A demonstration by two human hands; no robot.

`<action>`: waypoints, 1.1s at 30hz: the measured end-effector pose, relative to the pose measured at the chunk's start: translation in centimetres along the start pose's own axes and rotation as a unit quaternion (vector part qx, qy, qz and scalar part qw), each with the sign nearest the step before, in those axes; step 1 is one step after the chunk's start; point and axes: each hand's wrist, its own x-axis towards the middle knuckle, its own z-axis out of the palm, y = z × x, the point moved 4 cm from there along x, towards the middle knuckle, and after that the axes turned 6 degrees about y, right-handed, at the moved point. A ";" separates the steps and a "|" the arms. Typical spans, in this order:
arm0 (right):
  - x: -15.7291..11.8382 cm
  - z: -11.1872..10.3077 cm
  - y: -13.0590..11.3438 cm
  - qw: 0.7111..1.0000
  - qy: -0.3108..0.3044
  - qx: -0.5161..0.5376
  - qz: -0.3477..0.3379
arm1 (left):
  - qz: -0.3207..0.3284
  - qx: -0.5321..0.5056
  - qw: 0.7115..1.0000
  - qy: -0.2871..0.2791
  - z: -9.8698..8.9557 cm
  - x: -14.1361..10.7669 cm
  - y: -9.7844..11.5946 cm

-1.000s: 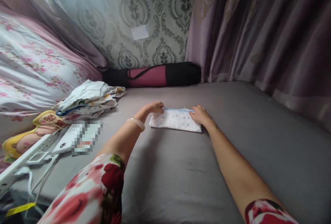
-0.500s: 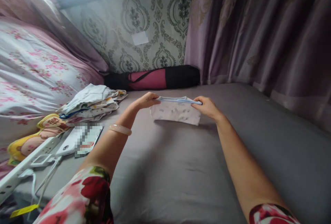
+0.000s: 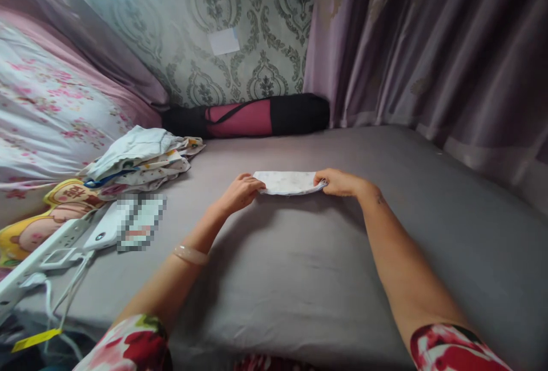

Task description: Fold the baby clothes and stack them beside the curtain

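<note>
Long bag (image 3: 240, 119), black and pink, strapped: lies along the wall; contents hidden. Landmark for all below.

Folded white cloth (image 3: 285, 181), faintly patterned: before the bag, above or on the grey bed (image 3: 299, 279); contact cannot be told.

Left hand (image 3: 244, 193): before the bag, fingers pinching the cloth's left end. Right hand (image 3: 342, 181): before the bag's right end, fingers pinching the cloth's right end.

Yellow cushion (image 3: 71, 193): left of the bag and nearer; bears one large red character, too blurred to read.

Pixelated flat item (image 3: 143, 222): nearer than the bag's left end; print obscured.

Yellow tag (image 3: 36, 339), on a cable: far nearer and left of the bag; lettering illegible.

Clothes pile (image 3: 143, 151): just before the bag's left end.
</note>
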 end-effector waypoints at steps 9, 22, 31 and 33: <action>-0.1 1.1 0.6 0.995 -0.093 -0.025 0.003 | -0.006 -0.009 0.999 -0.054 0.4 -1.5 1.3; 1.9 1.2 -2.3 0.984 0.170 -0.006 -0.042 | -0.120 0.001 0.993 0.024 0.4 1.5 2.4; 3.1 6.7 -6.0 0.982 0.147 -0.100 -0.059 | -0.150 0.016 0.988 -0.026 3.3 5.1 5.0; 3.1 6.8 -6.1 0.981 0.148 -0.113 -0.057 | -0.153 0.021 0.988 -0.019 3.9 5.5 5.0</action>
